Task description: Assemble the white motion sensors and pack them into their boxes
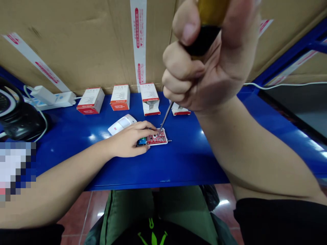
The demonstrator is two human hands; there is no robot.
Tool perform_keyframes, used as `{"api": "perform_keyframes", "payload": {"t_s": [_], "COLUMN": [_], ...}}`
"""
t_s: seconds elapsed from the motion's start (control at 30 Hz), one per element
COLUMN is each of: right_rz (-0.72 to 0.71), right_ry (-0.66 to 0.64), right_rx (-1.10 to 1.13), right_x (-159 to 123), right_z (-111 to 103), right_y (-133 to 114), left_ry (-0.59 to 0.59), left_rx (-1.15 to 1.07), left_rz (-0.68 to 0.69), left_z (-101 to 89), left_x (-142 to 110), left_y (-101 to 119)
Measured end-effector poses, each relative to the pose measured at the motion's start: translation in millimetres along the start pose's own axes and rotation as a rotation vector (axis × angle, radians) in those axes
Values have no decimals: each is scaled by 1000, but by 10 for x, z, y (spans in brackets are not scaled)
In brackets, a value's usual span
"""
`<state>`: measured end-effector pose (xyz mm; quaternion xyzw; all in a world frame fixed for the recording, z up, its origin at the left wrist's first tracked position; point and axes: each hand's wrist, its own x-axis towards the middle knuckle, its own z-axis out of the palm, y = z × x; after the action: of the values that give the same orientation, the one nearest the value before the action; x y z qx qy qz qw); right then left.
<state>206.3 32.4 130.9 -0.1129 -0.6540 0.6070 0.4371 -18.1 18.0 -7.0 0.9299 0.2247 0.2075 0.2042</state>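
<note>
White cartons [120, 97], right fingers [178, 73] clenched on screwdriver [203, 41], left fingers [143, 127] draped over circuit board [158, 139]

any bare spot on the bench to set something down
Open blue bench lies right of the red circuit board, up to the right forearm, and along the near edge. Crowded at the back: white-and-red boxes, plus white plastic casing.

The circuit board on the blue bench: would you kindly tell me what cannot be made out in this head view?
- Screwdriver: handle cut off by the top edge and partly hidden by the right hand.
- Red circuit board: one end covered by the left hand; detail at the tip too small.
- White box: largely hidden by the right hand.
- Black device: cut off by the left edge.
</note>
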Motion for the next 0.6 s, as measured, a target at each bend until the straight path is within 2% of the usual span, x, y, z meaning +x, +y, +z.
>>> {"api": "perform_keyframes", "payload": {"t_s": [0.13, 0.27, 0.33, 0.47, 0.53, 0.6], "right_rz": [-1, -275, -363, -303, -254, -236], "right_ry": [165, 335, 414, 572, 535, 377], "right_rx": [-35, 22, -7, -135, -124, -54], "right_x": [29, 123, 150, 121, 85, 57], "right_z": [138, 235, 254, 250, 224, 185], "right_y": [69, 284, 354, 319, 280, 287], "left_ry": [-8, -18, -22, -26, -26, -25], "left_rx": [10, 21, 26, 26, 26, 22], "left_rz": [2, -8, -13, -29, -28, -21], "left_z": [-9, -9, -6, -4, -6, -10], "left_x": [11, 9, 5, 3, 4, 7], "left_y": [7, -1, -6, -8, -6, -3]}}
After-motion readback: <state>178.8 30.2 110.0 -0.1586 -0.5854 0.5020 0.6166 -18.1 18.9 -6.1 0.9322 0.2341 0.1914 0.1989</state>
